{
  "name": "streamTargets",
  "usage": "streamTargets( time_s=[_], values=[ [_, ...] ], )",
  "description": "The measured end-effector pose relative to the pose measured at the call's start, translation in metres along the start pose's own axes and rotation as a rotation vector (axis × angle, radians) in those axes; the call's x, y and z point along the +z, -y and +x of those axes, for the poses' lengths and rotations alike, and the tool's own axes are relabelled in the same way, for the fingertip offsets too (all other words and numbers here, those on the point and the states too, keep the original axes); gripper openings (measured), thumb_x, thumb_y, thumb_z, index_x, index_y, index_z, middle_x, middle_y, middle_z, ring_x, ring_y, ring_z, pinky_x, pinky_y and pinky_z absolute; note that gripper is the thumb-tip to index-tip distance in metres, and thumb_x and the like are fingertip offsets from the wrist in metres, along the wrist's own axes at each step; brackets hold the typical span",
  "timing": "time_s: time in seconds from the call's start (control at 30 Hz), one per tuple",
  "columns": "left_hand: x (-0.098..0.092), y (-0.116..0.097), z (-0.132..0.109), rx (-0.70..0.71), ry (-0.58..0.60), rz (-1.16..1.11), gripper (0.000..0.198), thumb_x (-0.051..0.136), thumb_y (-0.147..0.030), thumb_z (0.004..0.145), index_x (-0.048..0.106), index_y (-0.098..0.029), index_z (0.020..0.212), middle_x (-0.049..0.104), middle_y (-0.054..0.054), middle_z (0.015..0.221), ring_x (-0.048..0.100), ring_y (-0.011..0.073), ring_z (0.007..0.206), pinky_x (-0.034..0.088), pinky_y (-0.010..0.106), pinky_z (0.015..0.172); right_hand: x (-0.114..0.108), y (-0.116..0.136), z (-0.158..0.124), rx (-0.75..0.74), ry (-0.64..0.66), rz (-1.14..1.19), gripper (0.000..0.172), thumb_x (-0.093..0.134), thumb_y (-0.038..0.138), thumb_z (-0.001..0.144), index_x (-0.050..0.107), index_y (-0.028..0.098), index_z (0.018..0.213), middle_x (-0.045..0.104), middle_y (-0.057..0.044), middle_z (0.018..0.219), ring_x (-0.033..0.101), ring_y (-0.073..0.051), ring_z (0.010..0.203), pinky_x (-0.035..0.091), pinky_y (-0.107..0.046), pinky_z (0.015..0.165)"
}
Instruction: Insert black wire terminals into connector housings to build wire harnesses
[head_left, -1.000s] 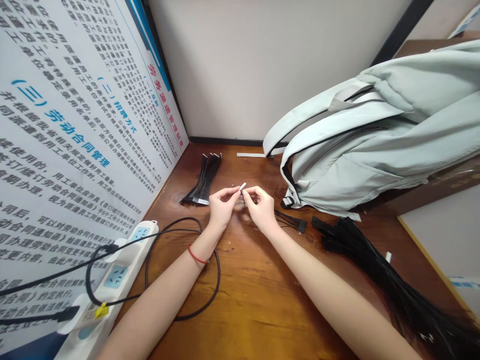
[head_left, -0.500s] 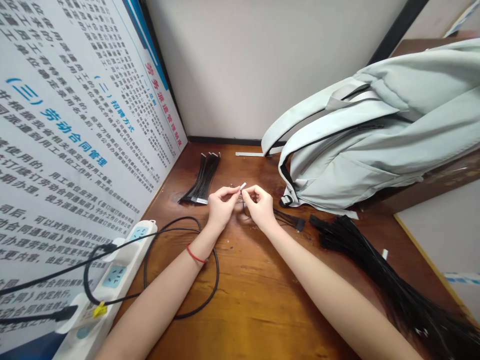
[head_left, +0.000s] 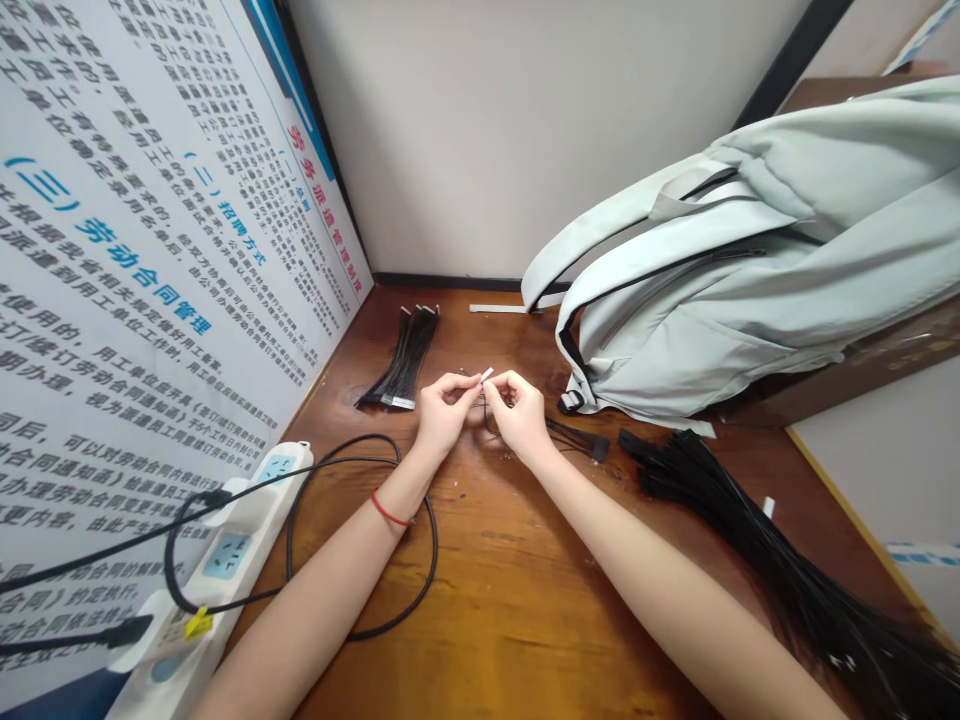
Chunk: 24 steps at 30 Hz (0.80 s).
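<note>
My left hand (head_left: 444, 408) is closed in a pinch on a small white connector (head_left: 487, 375) that sticks up between the fingertips. Close beside it, my right hand (head_left: 517, 408) pinches a thin black wire at the connector's lower end. That wire belongs to a thin black cable whose strands (head_left: 566, 434) run out past my right wrist to a flat black plug (head_left: 600, 449) on the table. My fingers cover the spot where wire and connector meet, so I cannot tell whether they are joined.
Left of my hands lies a bundle of black cables (head_left: 405, 360) with white ends. A bigger black cable bundle (head_left: 720, 510) is at the right. A pale backpack (head_left: 750, 270) leans behind it. A white power strip (head_left: 247, 520) and a looped black cord (head_left: 431, 570) are at left.
The white connector tilts slightly more to the right between my fingertips. Both hands stay in nearly the same place.
</note>
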<state>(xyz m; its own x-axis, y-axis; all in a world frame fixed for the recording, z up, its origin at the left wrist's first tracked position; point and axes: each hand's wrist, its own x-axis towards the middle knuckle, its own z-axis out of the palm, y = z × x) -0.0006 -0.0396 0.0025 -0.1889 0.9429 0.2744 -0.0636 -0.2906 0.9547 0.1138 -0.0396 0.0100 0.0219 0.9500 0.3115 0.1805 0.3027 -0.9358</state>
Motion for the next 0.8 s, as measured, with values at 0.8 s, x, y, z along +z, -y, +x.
streamTargets(
  time_s=[0.8],
  values=[
    [0.000, 0.002, 0.002, -0.018, -0.130, -0.013, 0.016, 0.067, -0.022, 0.065, 0.070, -0.014, 0.079, 0.071, 0.006, 0.081, 0.065, 0.0157, 0.077, 0.051, 0.030, 0.076, 0.002, 0.010, -0.005, -0.112, -0.025, -0.268, 0.015, 0.056, 0.028, 0.076, 0.059, 0.017, 0.067, 0.060, -0.001, 0.063, 0.053, -0.012, 0.055, 0.044, -0.024, 0.055]
  ],
)
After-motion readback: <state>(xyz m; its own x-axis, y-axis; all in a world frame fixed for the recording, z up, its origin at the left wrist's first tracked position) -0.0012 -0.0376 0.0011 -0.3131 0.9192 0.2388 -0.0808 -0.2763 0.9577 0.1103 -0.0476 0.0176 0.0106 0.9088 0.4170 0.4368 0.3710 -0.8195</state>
